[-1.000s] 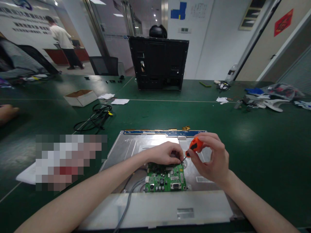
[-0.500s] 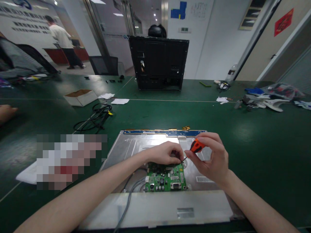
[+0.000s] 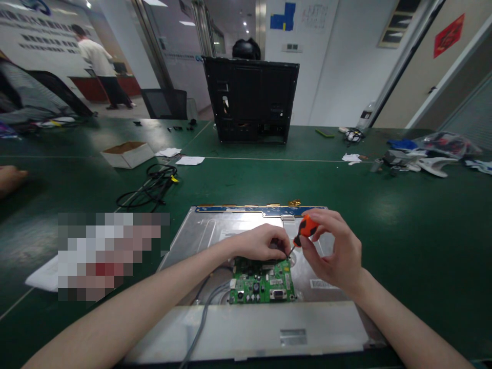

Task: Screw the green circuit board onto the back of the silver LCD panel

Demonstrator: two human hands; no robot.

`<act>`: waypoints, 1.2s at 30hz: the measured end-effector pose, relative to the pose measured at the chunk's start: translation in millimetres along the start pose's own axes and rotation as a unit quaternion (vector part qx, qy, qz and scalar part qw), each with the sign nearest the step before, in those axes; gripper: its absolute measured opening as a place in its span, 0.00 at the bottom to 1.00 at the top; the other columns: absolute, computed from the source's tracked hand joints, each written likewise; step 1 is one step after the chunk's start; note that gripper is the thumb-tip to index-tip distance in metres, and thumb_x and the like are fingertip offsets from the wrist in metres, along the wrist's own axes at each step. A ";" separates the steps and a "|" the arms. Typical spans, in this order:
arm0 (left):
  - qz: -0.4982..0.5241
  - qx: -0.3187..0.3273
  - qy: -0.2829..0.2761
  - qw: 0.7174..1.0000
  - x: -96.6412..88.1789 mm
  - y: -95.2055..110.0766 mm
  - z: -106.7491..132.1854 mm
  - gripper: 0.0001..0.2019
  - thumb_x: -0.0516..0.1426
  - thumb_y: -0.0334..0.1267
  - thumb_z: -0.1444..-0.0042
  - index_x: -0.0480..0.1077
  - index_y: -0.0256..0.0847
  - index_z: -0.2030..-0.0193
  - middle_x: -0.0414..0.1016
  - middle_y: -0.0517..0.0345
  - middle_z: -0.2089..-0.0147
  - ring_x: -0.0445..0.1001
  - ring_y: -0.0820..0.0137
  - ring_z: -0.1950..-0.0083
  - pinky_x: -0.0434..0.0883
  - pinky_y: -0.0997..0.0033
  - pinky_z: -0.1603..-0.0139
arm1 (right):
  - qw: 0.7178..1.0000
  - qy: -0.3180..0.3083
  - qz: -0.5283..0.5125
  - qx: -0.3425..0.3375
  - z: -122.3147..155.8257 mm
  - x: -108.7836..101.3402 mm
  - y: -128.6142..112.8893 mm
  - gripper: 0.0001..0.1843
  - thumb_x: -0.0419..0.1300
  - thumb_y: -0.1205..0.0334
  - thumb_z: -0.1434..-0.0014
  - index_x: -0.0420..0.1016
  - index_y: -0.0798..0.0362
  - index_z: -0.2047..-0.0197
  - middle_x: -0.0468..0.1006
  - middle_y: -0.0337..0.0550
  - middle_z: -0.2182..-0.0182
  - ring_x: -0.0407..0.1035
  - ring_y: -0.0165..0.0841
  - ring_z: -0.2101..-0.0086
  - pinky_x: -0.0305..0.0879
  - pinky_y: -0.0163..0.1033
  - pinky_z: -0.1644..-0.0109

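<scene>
A green circuit board [image 3: 263,282] lies on the metal back of a display panel [image 3: 215,225]. My right hand [image 3: 334,248] grips an orange and black screwdriver [image 3: 307,226] by its handle, shaft slanting down and left. Its tip is at the board's upper right corner. My left hand [image 3: 267,243] rests over the board's top edge, thumb and fingers pinched beside the tip; whatever they hold is hidden or too small to name. Grey cables [image 3: 209,302] run from the board's left side toward the front. A blue strip board [image 3: 249,210] lines the panel's far edge.
A black monitor housing [image 3: 251,100] stands upright at the back. Left are an open box [image 3: 128,155], coiled black cable [image 3: 149,187] and a pixelated patch over something white. Bags and parts [image 3: 423,154] lie at far right. Another person's hand [image 3: 11,179] rests at the left edge.
The screwdriver has shifted slightly left and its handle stands steeper, as my right thumb and fingers changed their hold on it. My left hand has stayed in place.
</scene>
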State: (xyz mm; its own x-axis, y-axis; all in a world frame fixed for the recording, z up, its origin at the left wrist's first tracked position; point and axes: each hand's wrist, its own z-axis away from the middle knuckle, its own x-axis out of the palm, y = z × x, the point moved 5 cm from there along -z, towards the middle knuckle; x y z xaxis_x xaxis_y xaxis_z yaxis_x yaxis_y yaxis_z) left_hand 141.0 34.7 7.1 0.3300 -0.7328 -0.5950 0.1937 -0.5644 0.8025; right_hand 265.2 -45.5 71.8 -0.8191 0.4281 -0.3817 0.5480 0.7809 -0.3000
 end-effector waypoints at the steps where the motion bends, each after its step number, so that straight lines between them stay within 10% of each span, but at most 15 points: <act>1: -0.001 -0.001 0.002 1.000 -0.3 0.0 0.1 0.06 0.60 0.24 0.49 0.73 0.37 0.65 0.72 0.62 0.68 0.70 0.73 0.67 0.66 0.76 0.65 | 1.000 0.005 -0.014 0.000 0.7 -0.1 1.4 0.28 0.62 0.71 0.45 0.59 0.49 0.43 0.74 0.48 0.56 0.73 0.35 0.61 0.71 0.34 0.75; 28: 0.003 -0.005 0.007 1.000 -0.8 2.0 -0.5 0.06 0.61 0.23 0.51 0.72 0.37 0.69 0.70 0.64 0.71 0.68 0.74 0.70 0.65 0.76 0.66 | 0.999 -0.031 0.032 0.011 0.3 1.0 -0.7 0.26 0.53 0.72 0.39 0.58 0.50 0.38 0.66 0.49 0.54 0.68 0.34 0.61 0.73 0.36 0.72; 36: 0.013 -0.001 0.008 1.000 -1.7 4.1 0.4 0.06 0.61 0.23 0.50 0.71 0.37 0.69 0.69 0.64 0.70 0.68 0.73 0.68 0.65 0.76 0.65 | 1.000 -0.007 0.009 0.000 -3.0 -0.3 0.6 0.30 0.63 0.69 0.44 0.57 0.47 0.41 0.69 0.41 0.62 0.67 0.30 0.68 0.68 0.32 0.77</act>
State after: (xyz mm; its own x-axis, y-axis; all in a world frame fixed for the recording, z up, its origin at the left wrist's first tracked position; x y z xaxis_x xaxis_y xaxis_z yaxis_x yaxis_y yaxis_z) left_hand 140.8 33.5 11.4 0.3493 -0.7407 -0.5739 0.1865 -0.5453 0.8172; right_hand 265.3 -43.8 74.4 -0.8072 0.4350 -0.3990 0.5620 0.7731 -0.2942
